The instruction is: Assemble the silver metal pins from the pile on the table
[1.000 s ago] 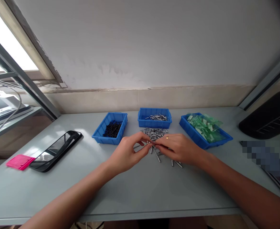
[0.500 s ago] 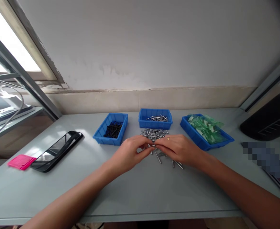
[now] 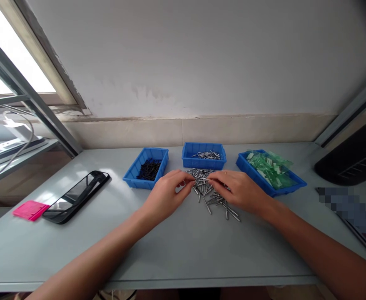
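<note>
Thin silver metal pins [image 3: 205, 201] lie in a loose pile on the grey table, in front of the middle blue bin [image 3: 204, 162], which holds more of them. Over the left side of the pile, my left hand [image 3: 173, 188] is closed in a pinch on one end of a thin silver pin [image 3: 201, 180]. My right hand [image 3: 233, 188] pinches the other end, facing it across a small gap. A ring shows on a right finger. Both palms are hidden.
Left of the middle bin, a blue bin [image 3: 129, 180] holds dark screws. At right, another blue bin [image 3: 268, 192] holds green plastic packets. A phone [image 3: 76, 196] and a pink case [image 3: 30, 210] lie at left, a black bottle [image 3: 348, 156] at far right.
My hands have drawn apart and slightly up from where their fingertips met. The pin between them and more of the pile now show.
</note>
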The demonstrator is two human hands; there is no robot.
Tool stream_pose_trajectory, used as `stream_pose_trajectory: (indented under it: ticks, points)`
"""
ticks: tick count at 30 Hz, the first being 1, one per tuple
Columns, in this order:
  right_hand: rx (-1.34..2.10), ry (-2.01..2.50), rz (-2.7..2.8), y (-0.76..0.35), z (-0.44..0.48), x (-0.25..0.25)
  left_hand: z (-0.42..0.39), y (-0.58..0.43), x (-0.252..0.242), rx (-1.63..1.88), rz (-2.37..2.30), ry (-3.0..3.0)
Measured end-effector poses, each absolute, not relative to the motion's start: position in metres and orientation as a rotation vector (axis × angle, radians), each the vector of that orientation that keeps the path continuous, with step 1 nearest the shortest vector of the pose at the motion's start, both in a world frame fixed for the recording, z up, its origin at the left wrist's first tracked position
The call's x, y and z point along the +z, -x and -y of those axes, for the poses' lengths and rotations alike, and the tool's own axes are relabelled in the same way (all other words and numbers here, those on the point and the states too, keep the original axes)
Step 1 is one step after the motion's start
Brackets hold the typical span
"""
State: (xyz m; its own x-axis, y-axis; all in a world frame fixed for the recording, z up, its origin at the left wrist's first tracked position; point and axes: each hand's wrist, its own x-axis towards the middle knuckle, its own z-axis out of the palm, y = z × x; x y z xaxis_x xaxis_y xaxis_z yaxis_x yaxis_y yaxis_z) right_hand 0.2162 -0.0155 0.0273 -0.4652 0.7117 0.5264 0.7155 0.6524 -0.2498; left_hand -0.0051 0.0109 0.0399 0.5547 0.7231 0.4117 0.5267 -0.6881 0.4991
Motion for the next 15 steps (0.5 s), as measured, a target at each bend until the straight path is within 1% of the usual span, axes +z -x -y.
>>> stream_pose_trajectory:
  ticks: [15]
  points:
    - [0.356, 0.935, 2.376, -0.2193, 0.0178, 0.0335, -0.0117, 0.0058, 0.0369, 0.852, -1.052, -2.459]
